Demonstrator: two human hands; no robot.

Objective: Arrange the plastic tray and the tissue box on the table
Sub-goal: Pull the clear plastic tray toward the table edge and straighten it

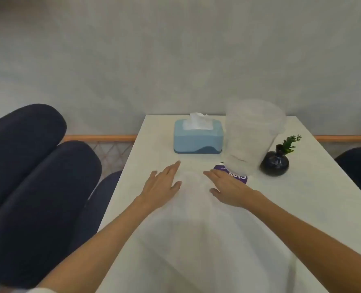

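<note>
Reaching over the white table (281,208) with both hands spread flat, fingers open, gripping nothing: left hand (162,187), right hand (228,188). Sitting at the far edge, blue tissue box (197,140), a tissue poking from its top. Standing just right of it, clear plastic tray (251,136), partly covering a purple disc (236,176). Resting further right, dark vase (275,162) with a green sprig.
</note>
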